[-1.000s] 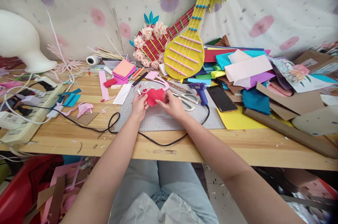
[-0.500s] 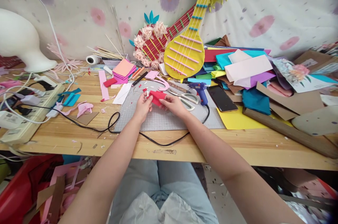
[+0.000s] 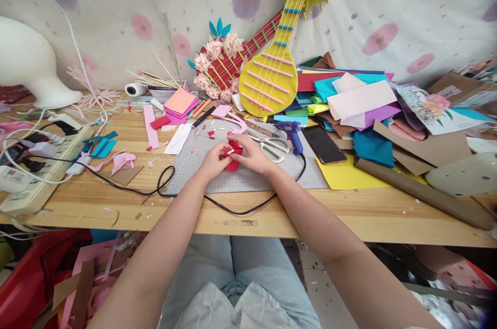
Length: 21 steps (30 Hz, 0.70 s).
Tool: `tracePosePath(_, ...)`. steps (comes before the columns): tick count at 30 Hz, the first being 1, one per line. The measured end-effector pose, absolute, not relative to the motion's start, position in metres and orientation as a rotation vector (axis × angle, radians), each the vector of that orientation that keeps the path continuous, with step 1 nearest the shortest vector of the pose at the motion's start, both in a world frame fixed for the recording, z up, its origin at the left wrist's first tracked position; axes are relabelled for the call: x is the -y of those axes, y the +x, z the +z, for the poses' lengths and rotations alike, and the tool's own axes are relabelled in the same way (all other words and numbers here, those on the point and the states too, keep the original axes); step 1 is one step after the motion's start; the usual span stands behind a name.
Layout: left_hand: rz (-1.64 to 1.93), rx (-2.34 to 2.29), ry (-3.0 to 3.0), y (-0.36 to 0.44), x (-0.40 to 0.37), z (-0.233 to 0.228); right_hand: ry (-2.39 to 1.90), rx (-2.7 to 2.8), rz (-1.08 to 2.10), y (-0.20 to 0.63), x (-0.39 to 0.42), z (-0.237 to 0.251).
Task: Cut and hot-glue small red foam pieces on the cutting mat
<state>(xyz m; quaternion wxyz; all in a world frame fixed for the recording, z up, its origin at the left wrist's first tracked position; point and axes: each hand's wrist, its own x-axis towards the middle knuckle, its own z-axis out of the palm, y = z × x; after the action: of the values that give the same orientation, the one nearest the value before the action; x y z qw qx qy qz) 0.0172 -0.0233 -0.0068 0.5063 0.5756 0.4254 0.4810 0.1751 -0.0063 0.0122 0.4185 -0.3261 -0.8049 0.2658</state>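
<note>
Both hands meet over the grey cutting mat, which serves as the landmark here. The left hand and the right hand each have their grip pinched narrow on the same small red paper piece, which sits folded into a compact shape just above the mat's middle. How many layers it has is too small to tell.

The step in hand appears to be folding or creasing the paper. Doing it well probably means keeping the edges lined up before pressing, holding one side fixed with the left fingertips while the right thumb runs the crease flat against the mat, and working slowly, since so small a piece slips easily.

At the mat's far right edge lie the scissors and the blue glue gun, whose black cord loops along the mat's near side; the wrists are best kept off it. Small red and white scraps dot the mat's far side, beyond the hands.
</note>
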Motion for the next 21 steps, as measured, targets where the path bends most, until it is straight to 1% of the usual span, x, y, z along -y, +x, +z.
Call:
tracePosePath(3, 1.264, -1.050, 1.319, 0.017, 0.024, -0.004, -0.853, 2.087, 0.591, 0.176, 0.008, 0.014)
tracePosePath(6, 1.388, -1.116, 1.167, 0.015, 0.020, -0.002, -0.981, 2.045, 0.447, 0.178, 0.008, 0.015)
tracePosePath(8, 1.419, -1.121, 1.101, 0.014, 0.018, -0.002, -1.030, 2.007, 0.409, 0.180, 0.007, 0.016)
tracePosePath(14, 1.409, -1.066, 1.084, 0.013, 0.017, -0.003, -1.145, 1.816, 0.649, 0.178, 0.008, 0.017)
tracePosePath(21, 1.458, -1.150, 1.118, 0.013, 0.013, -0.008, -1.280, 1.696, 0.732, 0.185, -0.004, 0.008)
